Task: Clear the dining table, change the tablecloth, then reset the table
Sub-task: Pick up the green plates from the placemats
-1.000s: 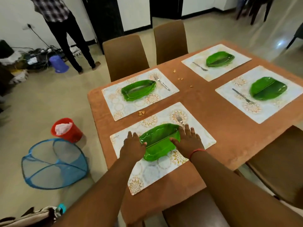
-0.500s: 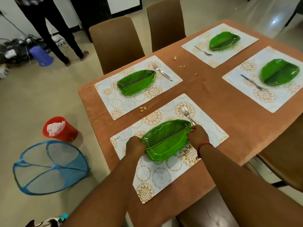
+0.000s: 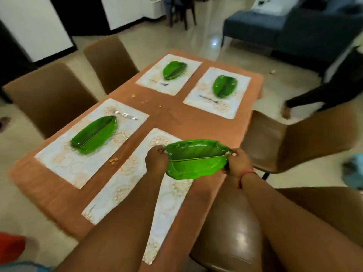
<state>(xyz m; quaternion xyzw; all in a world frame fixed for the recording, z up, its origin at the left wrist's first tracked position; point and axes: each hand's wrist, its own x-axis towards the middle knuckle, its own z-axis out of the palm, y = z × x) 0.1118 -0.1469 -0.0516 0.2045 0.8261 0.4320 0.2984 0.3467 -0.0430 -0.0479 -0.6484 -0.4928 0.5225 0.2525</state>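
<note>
The fingers (image 3: 159,150) of the left hand (image 3: 157,160) are curled shut on one pointed end of the plate (image 3: 196,160), and the right hand (image 3: 238,161) is closed the same way on the other end. The plate hangs in the air between them, above the near mat (image 3: 137,193) and close to the edge of the worktop (image 3: 172,118), not touching it. I cannot see a fork on this mat; something pale shows by the left fingers, but it is too blurred to name.

I think the risk is in the grip: each hand pinches only a narrow tip, so if one hand lets go or the plate tilts, it can slip and fall on the chair (image 3: 235,232) below or on the floor. Any crumbs inside would then spill. The scene is blurred, which suggests quick motion, and that makes a slip more likely.

The plate is green, glossy and leaf-shaped, with a raised rim and a line along the middle; it looks like hard plastic, light and smooth. Three similar plates lie on the other mats, each with a fork beside it. The mats are pale, flat rectangles with round orange patterns. The cloth (image 3: 59,189) under them is orange-brown and matt, with a few small crumbs (image 3: 114,160) on it
</note>
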